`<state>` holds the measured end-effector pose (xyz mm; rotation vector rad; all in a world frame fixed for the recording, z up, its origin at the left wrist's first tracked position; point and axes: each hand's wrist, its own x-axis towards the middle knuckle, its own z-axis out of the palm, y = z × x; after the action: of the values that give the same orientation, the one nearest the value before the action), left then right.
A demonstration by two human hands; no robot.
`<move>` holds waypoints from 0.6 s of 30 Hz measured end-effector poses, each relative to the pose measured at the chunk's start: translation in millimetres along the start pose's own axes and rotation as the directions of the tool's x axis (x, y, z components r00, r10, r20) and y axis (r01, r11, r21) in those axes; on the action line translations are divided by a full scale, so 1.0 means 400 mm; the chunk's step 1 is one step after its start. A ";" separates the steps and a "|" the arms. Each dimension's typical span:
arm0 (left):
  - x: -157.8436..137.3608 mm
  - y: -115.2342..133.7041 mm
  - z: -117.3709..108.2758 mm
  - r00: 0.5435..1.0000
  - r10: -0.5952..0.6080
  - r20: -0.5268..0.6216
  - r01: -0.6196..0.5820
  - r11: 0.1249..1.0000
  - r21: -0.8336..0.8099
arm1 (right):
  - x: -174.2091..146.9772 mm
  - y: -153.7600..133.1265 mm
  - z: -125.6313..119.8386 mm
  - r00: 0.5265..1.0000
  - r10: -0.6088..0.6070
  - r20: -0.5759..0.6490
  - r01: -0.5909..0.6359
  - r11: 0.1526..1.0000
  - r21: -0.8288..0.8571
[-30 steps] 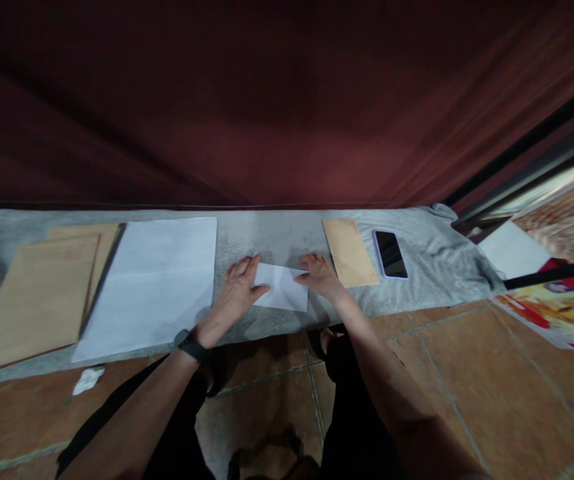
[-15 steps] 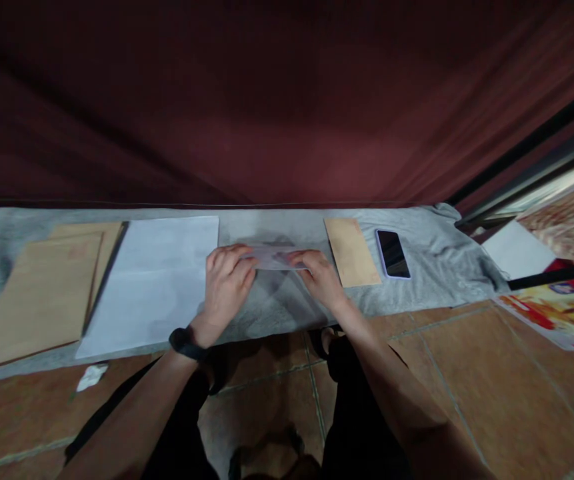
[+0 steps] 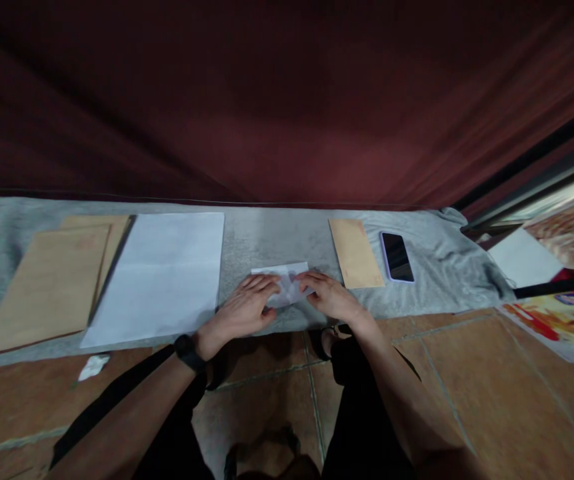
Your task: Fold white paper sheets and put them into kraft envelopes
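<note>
A folded sheet of white paper (image 3: pixel 289 285) lies on the grey cloth in front of me, its far edge towards the curtain. My left hand (image 3: pixel 247 305) grips its left side, fingers bent over the top and thumb at the near edge. On the right side, my right hand (image 3: pixel 334 297) holds the paper with curled fingers. Parts of both ends are hidden under the fingers. To the right of that hand lies a small brown envelope (image 3: pixel 357 255). A stack of large white sheets (image 3: pixel 161 280) rests left of my left hand.
Large brown envelopes (image 3: pixel 49 283) lie at the far left of the grey cloth (image 3: pixel 267 230). A phone (image 3: pixel 397 257) lies right of the small envelope. A dark red curtain (image 3: pixel 287 133) hangs behind. Crumpled white scrap (image 3: pixel 93 367) sits on the tiled floor (image 3: pixel 491 373).
Both hands have brought the folded paper nearer to me and down onto the cloth. More of its surface shows between my hands. My view has shifted slightly.
</note>
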<state>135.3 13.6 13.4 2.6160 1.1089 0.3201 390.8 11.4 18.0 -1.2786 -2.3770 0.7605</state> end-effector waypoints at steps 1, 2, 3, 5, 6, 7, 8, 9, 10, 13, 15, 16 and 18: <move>0.004 0.001 0.004 1.000 -0.004 0.003 0.004 1.000 -0.021 | -0.002 -0.003 -0.003 1.000 0.002 0.013 -0.002 1.000 -0.004; 0.010 0.002 0.011 1.000 -0.014 -0.001 0.013 0.999 -0.038 | -0.004 -0.006 -0.006 1.000 0.002 0.030 -0.001 1.000 -0.012; 0.015 0.004 0.021 1.000 -0.026 -0.007 0.026 0.999 -0.046 | -0.007 -0.010 -0.009 0.999 0.002 0.047 -0.001 1.000 -0.023; 0.026 0.009 0.048 0.998 -0.057 -0.024 0.056 0.998 -0.028 | -0.011 -0.015 -0.011 0.997 -0.004 0.079 0.008 0.999 -0.041; 0.030 0.013 0.063 0.997 -0.071 -0.035 0.071 0.997 -0.004 | -0.011 -0.016 -0.009 0.996 -0.009 0.084 0.013 0.999 -0.048; 0.033 0.016 0.077 0.995 -0.085 -0.049 0.086 0.996 0.025 | -0.009 -0.016 -0.003 0.997 -0.009 0.077 0.013 0.998 -0.055; 0.035 0.018 0.089 0.993 -0.096 -0.061 0.100 0.994 0.054 | -0.005 -0.015 0.007 0.998 0.000 0.060 0.004 0.998 -0.065; 0.036 0.019 0.099 0.992 -0.107 -0.070 0.113 0.991 0.077 | 0.001 -0.015 0.020 0.999 0.017 0.036 -0.014 0.996 -0.083; 0.036 0.018 0.106 0.990 -0.116 -0.075 0.123 0.988 0.094 | 0.007 -0.013 0.038 0.999 0.040 0.007 -0.039 0.993 -0.108; 0.034 0.008 0.117 0.989 -0.132 -0.062 0.139 0.983 0.118 | 0.026 -0.010 0.098 0.994 0.100 -0.052 -0.109 0.968 -0.224; 0.030 -0.002 0.121 0.986 -0.156 -0.062 0.163 0.978 0.131 | 0.033 -0.007 0.132 0.990 0.110 -0.091 -0.132 0.947 -0.294; 0.028 -0.008 0.122 0.983 -0.170 -0.065 0.178 0.974 0.138 | 0.033 -0.005 0.144 0.987 0.112 -0.114 -0.143 0.937 -0.319; 0.022 -0.018 0.125 0.978 -0.196 -0.077 0.206 0.967 0.150 | 0.031 0.001 0.160 0.980 0.115 -0.161 -0.166 0.920 -0.354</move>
<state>151.8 16.2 -35.1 2.6119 1.4629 0.2810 350.9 3.0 -33.0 -1.6060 -2.4055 0.2542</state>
